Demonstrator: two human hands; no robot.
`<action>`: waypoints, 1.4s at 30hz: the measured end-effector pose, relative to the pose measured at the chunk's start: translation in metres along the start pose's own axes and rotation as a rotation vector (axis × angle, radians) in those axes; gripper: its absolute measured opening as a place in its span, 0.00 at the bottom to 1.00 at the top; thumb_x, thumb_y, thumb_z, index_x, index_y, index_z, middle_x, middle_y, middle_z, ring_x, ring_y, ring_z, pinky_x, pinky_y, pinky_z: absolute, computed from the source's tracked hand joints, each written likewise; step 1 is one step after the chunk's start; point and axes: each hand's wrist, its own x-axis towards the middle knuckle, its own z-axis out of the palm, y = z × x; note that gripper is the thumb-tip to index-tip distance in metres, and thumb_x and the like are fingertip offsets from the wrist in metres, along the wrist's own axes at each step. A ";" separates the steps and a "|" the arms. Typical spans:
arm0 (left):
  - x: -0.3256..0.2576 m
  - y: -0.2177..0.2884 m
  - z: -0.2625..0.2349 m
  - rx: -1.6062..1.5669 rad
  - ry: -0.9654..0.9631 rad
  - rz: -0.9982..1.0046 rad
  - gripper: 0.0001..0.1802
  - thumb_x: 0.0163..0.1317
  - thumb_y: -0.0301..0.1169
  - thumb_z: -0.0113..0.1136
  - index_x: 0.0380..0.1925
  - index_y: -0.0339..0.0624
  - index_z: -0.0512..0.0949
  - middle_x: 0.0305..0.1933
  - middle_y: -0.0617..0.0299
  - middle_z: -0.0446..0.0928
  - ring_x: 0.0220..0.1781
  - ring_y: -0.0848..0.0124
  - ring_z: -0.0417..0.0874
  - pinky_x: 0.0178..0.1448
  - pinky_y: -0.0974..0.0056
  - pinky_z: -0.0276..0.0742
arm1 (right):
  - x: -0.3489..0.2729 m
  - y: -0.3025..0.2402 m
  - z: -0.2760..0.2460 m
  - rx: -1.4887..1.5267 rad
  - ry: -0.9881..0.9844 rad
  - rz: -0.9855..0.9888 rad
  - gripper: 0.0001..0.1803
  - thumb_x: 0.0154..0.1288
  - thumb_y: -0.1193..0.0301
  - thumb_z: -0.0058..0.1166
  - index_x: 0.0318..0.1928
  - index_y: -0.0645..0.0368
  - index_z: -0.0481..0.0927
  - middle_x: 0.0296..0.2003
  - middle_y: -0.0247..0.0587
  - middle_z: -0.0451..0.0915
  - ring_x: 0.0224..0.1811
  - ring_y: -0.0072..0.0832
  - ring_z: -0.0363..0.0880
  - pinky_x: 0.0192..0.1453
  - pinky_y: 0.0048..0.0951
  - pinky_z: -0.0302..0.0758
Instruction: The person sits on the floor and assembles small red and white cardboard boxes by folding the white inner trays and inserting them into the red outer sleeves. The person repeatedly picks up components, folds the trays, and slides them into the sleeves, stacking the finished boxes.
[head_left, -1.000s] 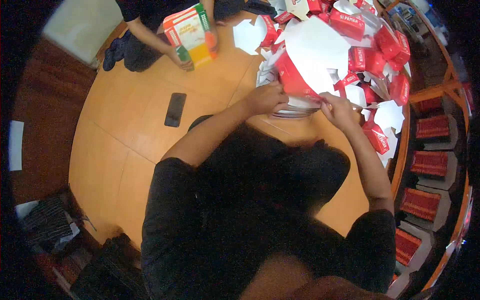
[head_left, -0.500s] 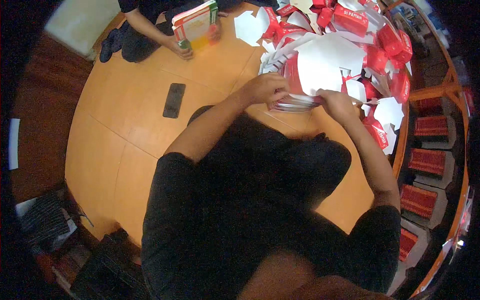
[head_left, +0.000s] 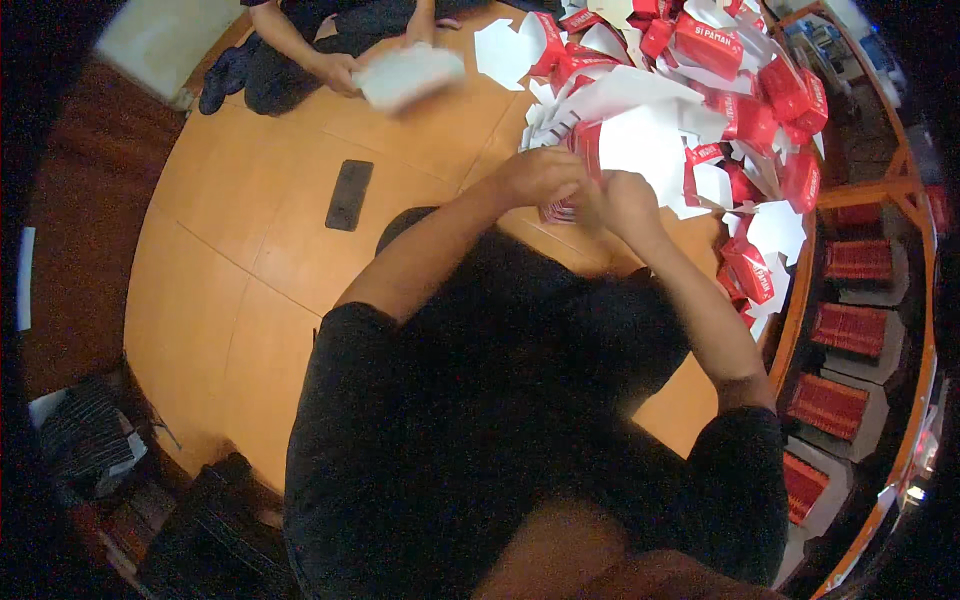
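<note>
A stack of flat red-and-white food cartons [head_left: 562, 212] lies on the floor just beyond my knees. Its top carton [head_left: 645, 150] shows a bright white inner side, partly bent up. My left hand [head_left: 543, 178] is closed at the near left edge of this carton. Close beside it, my right hand [head_left: 628, 205] is also closed on the near edge, slightly blurred. Both hands' fingertips nearly meet, so the fold between them is mostly hidden.
Folded red cartons [head_left: 708, 45] pile up at the far right. Left of me lies a dark phone [head_left: 349, 195]. Across the floor, another person's hand [head_left: 340, 73] holds a blurred white packet [head_left: 410, 77]. A wooden rack [head_left: 800, 300] with red bundles [head_left: 848, 328] runs along the right.
My right hand has moved left along the carton's near edge toward my left hand. The other person's packet has turned from its coloured side to a white side and shifted right.
</note>
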 end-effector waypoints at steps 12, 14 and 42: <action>0.007 0.012 -0.005 0.575 -0.012 0.030 0.12 0.55 0.31 0.56 0.40 0.45 0.80 0.45 0.64 0.77 0.54 0.64 0.77 0.56 0.58 0.77 | 0.052 0.005 -0.017 -0.017 0.064 0.013 0.24 0.67 0.57 0.47 0.29 0.68 0.84 0.29 0.64 0.82 0.35 0.57 0.84 0.45 0.53 0.79; -0.001 -0.012 0.009 0.524 0.065 -0.070 0.12 0.56 0.31 0.56 0.39 0.44 0.80 0.46 0.63 0.77 0.55 0.63 0.77 0.57 0.59 0.77 | 0.059 0.001 -0.018 -0.056 0.066 -0.051 0.24 0.67 0.58 0.48 0.28 0.68 0.84 0.29 0.64 0.82 0.36 0.57 0.84 0.45 0.53 0.80; 0.004 0.001 0.014 0.138 0.280 -0.147 0.07 0.57 0.25 0.59 0.36 0.42 0.76 0.40 0.56 0.77 0.43 0.53 0.80 0.50 0.54 0.79 | 0.024 0.126 -0.008 0.208 0.637 0.314 0.22 0.69 0.55 0.55 0.40 0.65 0.81 0.33 0.52 0.84 0.38 0.45 0.84 0.45 0.41 0.77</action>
